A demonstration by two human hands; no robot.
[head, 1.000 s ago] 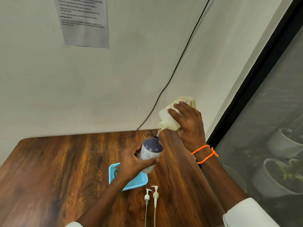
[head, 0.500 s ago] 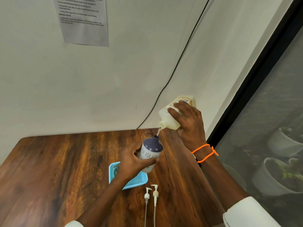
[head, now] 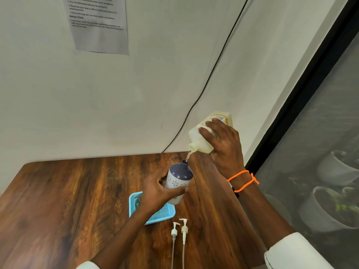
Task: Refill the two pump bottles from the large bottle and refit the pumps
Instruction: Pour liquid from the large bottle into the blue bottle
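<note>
My right hand (head: 223, 144) grips the large cream bottle (head: 202, 140), tipped mouth-down to the left. A thin clear stream (head: 188, 156) runs from its mouth into the open neck of a pump bottle (head: 179, 179), white with flower prints and a dark blue top. My left hand (head: 157, 193) holds that bottle by its body, tilted slightly, above the wooden table (head: 77, 200). Two white pumps (head: 179, 230) with long dip tubes lie side by side on the table nearer me. A second pump bottle is mostly hidden behind my left hand in the blue tray (head: 163, 215).
A black cable (head: 211, 74) runs down the wall to the table's back edge. A printed sheet (head: 99, 24) is stuck on the wall upper left. At right, a dark-framed glass pane (head: 320, 133) shows plant pots outside. The table's right edge lies under my right forearm.
The large bottle has risen slightly and keeps pouring. Both hands and the pump bottle hold nearly the same position.
</note>
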